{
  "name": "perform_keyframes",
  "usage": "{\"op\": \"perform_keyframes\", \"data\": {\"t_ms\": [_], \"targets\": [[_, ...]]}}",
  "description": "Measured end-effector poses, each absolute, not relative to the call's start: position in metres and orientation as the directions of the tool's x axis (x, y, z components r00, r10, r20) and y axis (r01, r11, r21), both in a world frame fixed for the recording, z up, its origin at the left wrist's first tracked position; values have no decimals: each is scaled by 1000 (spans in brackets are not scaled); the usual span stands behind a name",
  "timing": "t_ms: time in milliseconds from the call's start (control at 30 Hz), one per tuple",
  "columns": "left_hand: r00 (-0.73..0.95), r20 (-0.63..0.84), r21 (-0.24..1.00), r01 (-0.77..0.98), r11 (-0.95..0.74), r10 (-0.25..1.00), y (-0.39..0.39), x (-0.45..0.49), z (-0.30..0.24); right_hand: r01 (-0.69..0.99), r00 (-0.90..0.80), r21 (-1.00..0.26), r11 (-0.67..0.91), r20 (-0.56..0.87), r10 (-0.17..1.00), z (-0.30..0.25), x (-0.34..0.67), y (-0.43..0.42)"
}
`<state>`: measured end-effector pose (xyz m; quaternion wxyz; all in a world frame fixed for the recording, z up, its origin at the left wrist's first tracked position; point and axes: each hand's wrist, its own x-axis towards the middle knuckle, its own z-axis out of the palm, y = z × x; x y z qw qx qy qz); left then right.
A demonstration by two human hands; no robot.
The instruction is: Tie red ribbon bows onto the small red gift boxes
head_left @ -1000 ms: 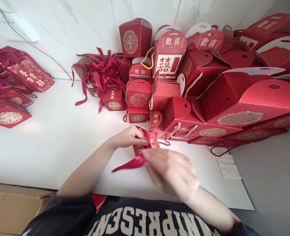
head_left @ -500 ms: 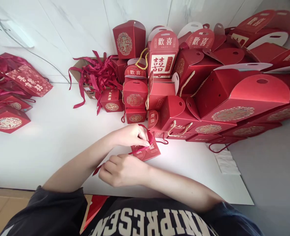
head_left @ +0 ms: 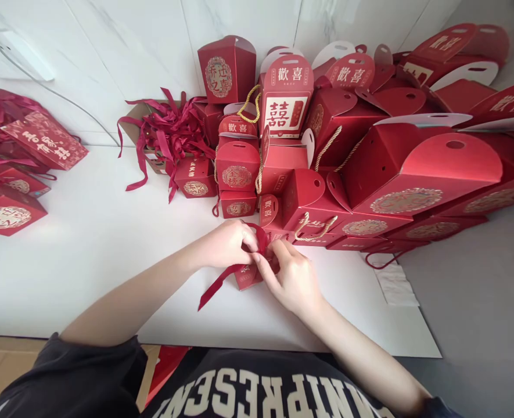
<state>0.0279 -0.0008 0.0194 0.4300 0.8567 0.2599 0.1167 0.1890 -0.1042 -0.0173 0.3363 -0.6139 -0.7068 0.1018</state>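
You have two hands here, your left hand (head_left: pixel 228 244) and your right hand (head_left: pixel 294 278). Between them are one small red paper box (head_left: pixel 248 277) and one long dark red ribbon (head_left: pixel 215 285). One brown cardboard box (head_left: pixel 129 122) holds more ribbons than you can count. At your far left lie at least three red paper gift boxes (head_left: pixel 4 212). The big heap of red paper boxes (head_left: pixel 413 168) by the wall has too many to count. One folded white paper sheet (head_left: pixel 396 284) lies on your right.

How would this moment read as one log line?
left hand: pinches red ribbon; right hand: pinches same ribbon; small red gift box: beneath, on white table
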Motion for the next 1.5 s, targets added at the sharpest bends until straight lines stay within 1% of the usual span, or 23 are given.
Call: {"op": "perform_keyframes", "data": {"t_ms": [67,133,233,300,400,500,600,667,733,833,933,1000,1067,1133,1200,1233,1300,1333,1367,1400,1433,1467,1500], "targets": [[811,-62,715,442,-541,582,-11,30,26,784,11,-605,138,237,972,-15,193,-103],[788,-55,646,497,-580,613,-20,31,33,735,0,-669,110,161,987,-12,195,-102],[749,-32,579,554,-599,662,-27,31,41,660,-23,-745,101,114,993,-5,197,-98],[732,-69,542,598,-591,677,-28,31,44,610,-53,-785,107,94,994,-2,199,-94],[726,-146,515,636,-575,672,-24,31,44,559,-105,-821,115,67,992,1,197,-88],[715,-192,504,660,-557,673,-20,33,42,564,-91,-817,118,81,993,-1,195,-82],[707,-248,539,669,-512,663,-17,32,45,505,-86,-857,101,66,994,-5,197,-76],[693,-288,560,682,-471,661,-16,30,48,409,-96,-909,77,41,995,-7,199,-74],[682,-325,575,692,-436,655,-14,29,52,266,-116,-964,29,-2,993,-9,201,-72],[694,-380,604,687,-404,611,-11,28,57,11,-193,-993,-117,-117,974,-12,202,-69],[698,-429,607,692,-389,573,-9,28,62,-217,-301,-943,-252,-181,936,-12,202,-64],[683,-456,595,711,-375,570,-7,27,65,-354,-365,-883,-307,-172,915,-10,206,-62],[659,-494,593,732,-335,567,-4,27,67,-438,-426,-841,-318,-117,897,-6,216,-61],[645,-539,608,743,-279,542,0,26,66,-453,-454,-862,-227,4,891,2,232,-64],[645,-575,633,740,-226,504,4,25,64,-418,-419,-908,-8,185,889,14,253,-71],[649,-593,646,737,-200,477,7,24,62,-398,-396,-911,105,274,876,23,263,-76],[654,-638,666,734,-133,407,12,25,57,-352,-391,-893,280,412,823,42,282,-87],[654,-660,673,734,-96,370,15,25,54,-298,-374,-879,372,466,802,52,288,-92],[654,-677,676,734,-67,336,18,25,51,-225,-311,-857,463,514,800,62,291,-97],[656,-688,677,734,-51,310,21,25,49,-132,-245,-842,523,539,806,70,292,-100],[658,-693,677,735,-47,294,24,25,47,-28,-214,-829,559,551,806,75,289,-102],[659,-696,675,736,-52,284,26,25,46,72,-208,-823,564,541,815,78,284,-103],[659,-700,671,739,-61,277,28,26,45,168,-247,-829,533,488,837,78,276,-101]]}}
